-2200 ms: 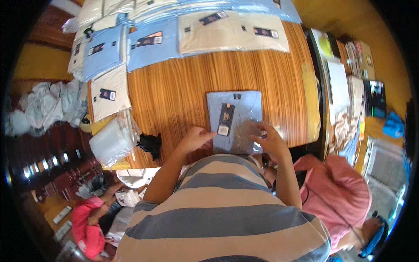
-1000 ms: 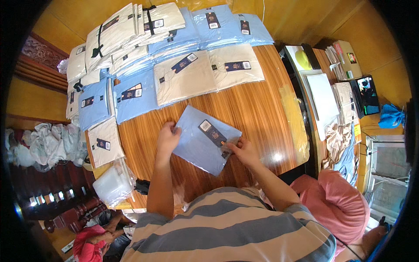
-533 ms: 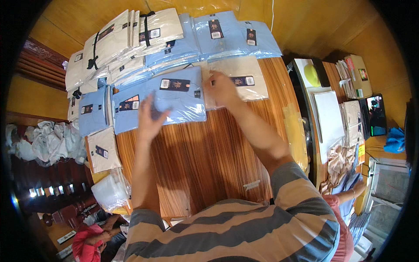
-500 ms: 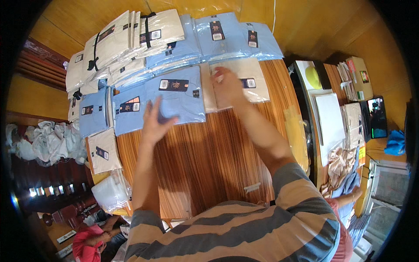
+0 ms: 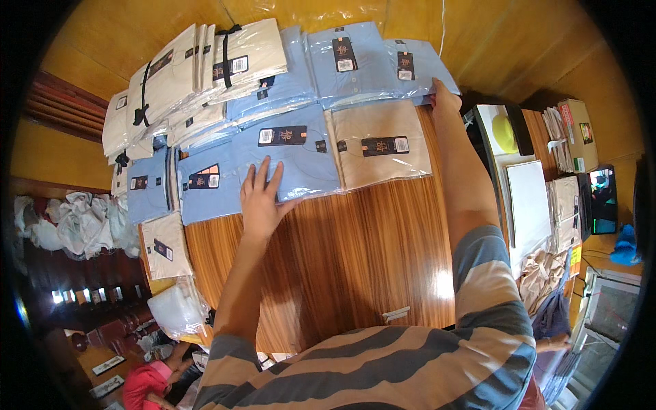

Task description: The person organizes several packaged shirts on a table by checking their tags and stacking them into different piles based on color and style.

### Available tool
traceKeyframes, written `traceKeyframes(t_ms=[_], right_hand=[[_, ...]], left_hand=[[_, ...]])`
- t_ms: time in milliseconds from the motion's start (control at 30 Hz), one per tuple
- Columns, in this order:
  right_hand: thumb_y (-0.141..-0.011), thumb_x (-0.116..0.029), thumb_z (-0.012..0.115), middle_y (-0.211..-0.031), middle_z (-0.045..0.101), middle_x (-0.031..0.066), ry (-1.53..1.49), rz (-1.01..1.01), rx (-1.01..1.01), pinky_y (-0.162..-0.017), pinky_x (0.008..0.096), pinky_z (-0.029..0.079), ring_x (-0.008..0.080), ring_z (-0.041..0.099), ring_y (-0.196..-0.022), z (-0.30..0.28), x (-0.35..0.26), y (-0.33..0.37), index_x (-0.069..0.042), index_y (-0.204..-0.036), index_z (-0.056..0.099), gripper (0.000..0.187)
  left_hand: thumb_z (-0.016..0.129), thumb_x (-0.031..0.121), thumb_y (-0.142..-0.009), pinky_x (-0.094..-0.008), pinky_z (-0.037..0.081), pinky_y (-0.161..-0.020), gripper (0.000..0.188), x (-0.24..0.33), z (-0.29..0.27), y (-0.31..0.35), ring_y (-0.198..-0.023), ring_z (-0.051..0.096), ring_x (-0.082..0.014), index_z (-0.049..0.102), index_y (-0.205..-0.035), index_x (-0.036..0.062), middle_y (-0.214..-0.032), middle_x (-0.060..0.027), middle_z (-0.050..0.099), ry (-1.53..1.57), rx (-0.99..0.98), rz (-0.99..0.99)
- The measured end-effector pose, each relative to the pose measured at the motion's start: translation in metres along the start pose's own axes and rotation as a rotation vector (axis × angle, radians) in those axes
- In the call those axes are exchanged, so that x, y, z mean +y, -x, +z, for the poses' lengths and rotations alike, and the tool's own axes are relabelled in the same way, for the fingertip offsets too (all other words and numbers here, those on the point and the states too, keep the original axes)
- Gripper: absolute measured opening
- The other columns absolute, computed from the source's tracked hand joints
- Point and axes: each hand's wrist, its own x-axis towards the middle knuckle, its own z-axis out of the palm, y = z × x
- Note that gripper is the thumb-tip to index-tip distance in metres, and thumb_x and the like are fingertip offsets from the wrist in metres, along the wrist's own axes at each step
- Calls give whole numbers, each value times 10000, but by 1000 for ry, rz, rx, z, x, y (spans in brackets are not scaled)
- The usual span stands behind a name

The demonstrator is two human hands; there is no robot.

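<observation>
Folded blue and beige shirts in clear plastic bags with dark tags lie along the far side of a wooden table (image 5: 355, 273). My left hand (image 5: 263, 205) rests with spread fingers on the near edge of a bagged blue shirt (image 5: 232, 160). To its right lies a bagged beige shirt (image 5: 383, 126), flat and untouched. My right arm reaches far right, and my right hand (image 5: 445, 99) grips the corner of another bagged blue shirt (image 5: 427, 65). Its fingertips are partly hidden at that corner. Beside that one sits a further bagged blue shirt (image 5: 355, 75).
Tied beige shirt bundles (image 5: 249, 58) are stacked at the far left. A side table at right holds white sheets (image 5: 529, 205), a yellow round thing (image 5: 504, 133) and a lit screen (image 5: 603, 198). Plastic bags (image 5: 174, 307) hang by the left edge. A person in red (image 5: 147, 386) is at lower left.
My right hand has left the beige shirt and moved far right to the blue shirt's corner. My left hand has shifted right and come down on the near blue shirt.
</observation>
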Motion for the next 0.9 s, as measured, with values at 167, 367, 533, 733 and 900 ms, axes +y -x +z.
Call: traceKeyframes(t_ms=[167, 367, 533, 733, 900], right_hand=[[-910, -98, 791, -897, 706, 102, -84, -222, -99, -580, 347, 570, 188, 676, -706, 6, -30, 5, -8, -1119, 656, 264], [-970, -99, 739, -753, 647, 62, -175, -632, -173, -585, 340, 596, 161, 661, -661, -44, -95, 100, -41, -898, 509, 247], [-1004, -98, 717, -898, 597, 2, -209, -694, -129, -709, 276, 553, 95, 600, -795, -120, -78, 257, -53, -1083, 555, 186], [-980, -29, 709, -1214, 617, 85, 163, -575, -507, -984, 333, 521, 181, 617, -1152, -186, 78, 528, -3, -1368, 491, 445], [-980, -312, 786, -1181, 744, 131, 631, 480, -1338, -932, 360, 563, 214, 707, -1075, -268, 125, 511, 6, -1327, 647, 490]], left_hand=[[938, 349, -714, -565, 366, -1211, 917, -2, -4, 3, -1511, 388, -411, 559, -1539, 219, -1701, -49, 373, -46, -107, 85], [919, 312, -766, -547, 348, -1232, 925, 20, -21, 6, -1518, 383, -403, 497, -1575, 161, -1658, -118, 426, 50, -44, 38], [811, 410, -926, -495, 371, -1226, 819, 106, -9, 87, -1469, 459, -375, 446, -1589, 97, -1621, -196, 449, 1230, -322, -141], [599, 528, -1033, -473, 539, -1044, 627, 137, 8, 187, -1274, 615, -310, 538, -1456, 69, -1410, -141, 627, 2272, -132, -751], [684, 275, -992, -466, 540, -1034, 519, 27, 21, 273, -1217, 637, -308, 541, -1437, 50, -1367, -142, 639, 2063, -399, -815]])
